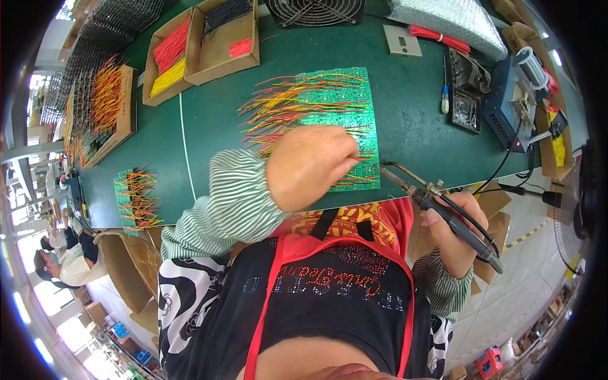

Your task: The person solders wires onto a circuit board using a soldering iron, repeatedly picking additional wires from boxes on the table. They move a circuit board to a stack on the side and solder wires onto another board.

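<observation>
A green circuit board panel (339, 95) lies on the bench with rows of red and yellow wires (272, 104) standing out to its left. My left hand (310, 166) reaches over the panel's lower part, finger and thumb pinched on a thin wire at the right edge; the hand hides much of the wire. My right hand (453, 225) is wrapped round a soldering iron (453, 221) with a curved solder feed tube (405, 171) fixed along it. The iron's tip points left, close to the panel's right edge and my left fingertips.
Cardboard trays (221, 73) hold cut red, yellow and black wires. A wired panel (130, 202) lies at the left edge, near a box of wired boards (117, 120). At right stand a blue soldering station (506, 107) with a solder spool (531, 68), and a black metal stand (465, 95). A fan (313, 11) is behind.
</observation>
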{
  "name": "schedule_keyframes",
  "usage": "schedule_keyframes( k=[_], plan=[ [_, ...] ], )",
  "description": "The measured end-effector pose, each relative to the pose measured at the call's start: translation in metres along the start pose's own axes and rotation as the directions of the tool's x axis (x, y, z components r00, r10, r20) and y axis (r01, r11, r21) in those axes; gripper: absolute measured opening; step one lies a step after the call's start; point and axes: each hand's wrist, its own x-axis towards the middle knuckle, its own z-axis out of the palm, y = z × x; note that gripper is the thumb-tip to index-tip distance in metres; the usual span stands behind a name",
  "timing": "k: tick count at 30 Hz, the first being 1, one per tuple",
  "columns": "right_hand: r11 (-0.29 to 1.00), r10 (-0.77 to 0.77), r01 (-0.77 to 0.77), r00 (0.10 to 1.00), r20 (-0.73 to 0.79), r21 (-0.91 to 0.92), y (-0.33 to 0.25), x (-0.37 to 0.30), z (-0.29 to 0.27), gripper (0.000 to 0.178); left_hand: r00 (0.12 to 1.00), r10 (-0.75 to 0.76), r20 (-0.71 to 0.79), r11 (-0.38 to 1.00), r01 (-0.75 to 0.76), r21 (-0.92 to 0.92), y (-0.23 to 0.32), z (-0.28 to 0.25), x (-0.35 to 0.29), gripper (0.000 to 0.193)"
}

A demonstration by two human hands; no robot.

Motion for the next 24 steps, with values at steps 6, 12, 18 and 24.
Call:
schedule_keyframes(
  k=[6,12,18,24],
  plan=[
    [1.000,0.001,-0.002,1.000,-0.014,-0.012,0.004,0.000,0.002,0.018,0.997,-0.054,0.049,0.998,0.056,-0.042,-0.005,0.016,0.007,0.012],
    [1.000,0.008,-0.008,1.000,0.000,0.000,0.004,0.006,0.006,0.018,0.995,-0.068,0.073,0.997,0.070,-0.014,-0.005,0.015,0.008,0.012],
    [0.999,-0.008,0.008,1.000,0.010,-0.034,0.005,0.008,0.004,0.018,0.993,-0.079,0.092,0.997,0.080,-0.001,-0.005,0.016,0.010,0.012],
    [1.000,-0.015,0.014,0.999,-0.046,-0.009,0.004,0.003,-0.002,0.020,0.991,-0.082,0.104,0.996,0.083,-0.008,-0.004,0.015,0.010,0.012]
  ],
)
